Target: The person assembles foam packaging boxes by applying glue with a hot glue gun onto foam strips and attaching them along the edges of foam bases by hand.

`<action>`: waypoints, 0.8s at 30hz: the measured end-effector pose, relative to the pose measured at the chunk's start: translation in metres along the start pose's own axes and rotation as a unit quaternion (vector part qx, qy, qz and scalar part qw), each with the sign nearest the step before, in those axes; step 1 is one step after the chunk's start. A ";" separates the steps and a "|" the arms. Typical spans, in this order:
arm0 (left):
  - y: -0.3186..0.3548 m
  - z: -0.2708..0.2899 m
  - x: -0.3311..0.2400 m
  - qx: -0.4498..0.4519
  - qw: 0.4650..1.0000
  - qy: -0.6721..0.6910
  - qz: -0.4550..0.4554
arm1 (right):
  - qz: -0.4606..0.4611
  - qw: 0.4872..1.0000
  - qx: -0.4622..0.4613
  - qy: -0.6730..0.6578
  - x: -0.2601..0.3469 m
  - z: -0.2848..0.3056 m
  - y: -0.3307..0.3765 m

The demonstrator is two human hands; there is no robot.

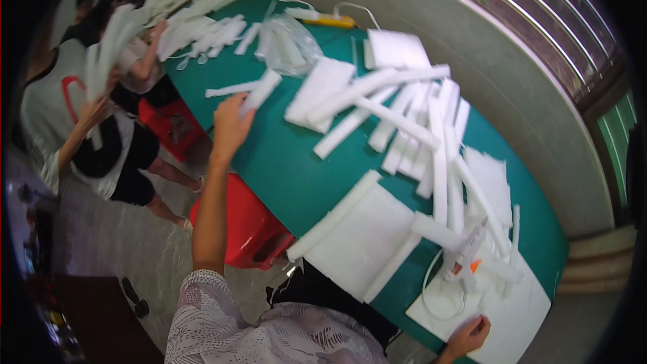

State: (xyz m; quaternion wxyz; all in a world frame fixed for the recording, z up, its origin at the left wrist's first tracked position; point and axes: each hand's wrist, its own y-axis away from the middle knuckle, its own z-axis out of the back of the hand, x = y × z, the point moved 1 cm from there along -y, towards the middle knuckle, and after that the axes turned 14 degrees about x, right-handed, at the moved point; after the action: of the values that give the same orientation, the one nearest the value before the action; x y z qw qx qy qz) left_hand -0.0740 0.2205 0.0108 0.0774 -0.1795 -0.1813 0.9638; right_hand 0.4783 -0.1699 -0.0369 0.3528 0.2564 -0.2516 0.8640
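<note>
My left hand (232, 125) reaches out over the far left part of the table and grips a short white foam strip (263, 89). A thinner white strip (231, 89) lies beside it. At the lower right, my right hand (468, 337) has its fingers curled together over a white board (522, 317); whether anything is between them is hidden. Just beyond it, a white glue gun (465, 256) with an orange part lies on the board, its white cable looped. In front of me rests a white foam sheet (357, 239) with rolled strips along two sides.
White foam strips (404, 121) pile up across the green table (290, 168). Further off are a clear plastic bag (290, 44) and a yellow power strip (330, 21). Red stools (239, 229) stand along the left edge. A person (87, 114) carries long white strips there; others are behind.
</note>
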 end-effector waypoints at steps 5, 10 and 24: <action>0.060 0.038 -0.082 0.098 0.683 0.724 0.022 | -0.006 1.000 0.012 -0.006 -0.007 -0.003 0.001; 0.093 0.038 -0.138 0.225 0.632 0.742 0.001 | -0.001 1.000 0.007 0.016 -0.005 -0.003 0.001; 0.116 0.020 -0.177 0.292 0.655 0.685 -0.130 | 0.296 0.942 0.161 -0.009 0.159 -0.004 -0.049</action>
State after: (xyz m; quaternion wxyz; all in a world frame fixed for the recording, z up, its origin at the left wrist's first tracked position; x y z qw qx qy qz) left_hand 0.0720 0.0692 0.0406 0.3525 -0.7319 0.1920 0.5507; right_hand 0.4149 -0.0604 0.0709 0.0330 0.2312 -0.1772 0.9561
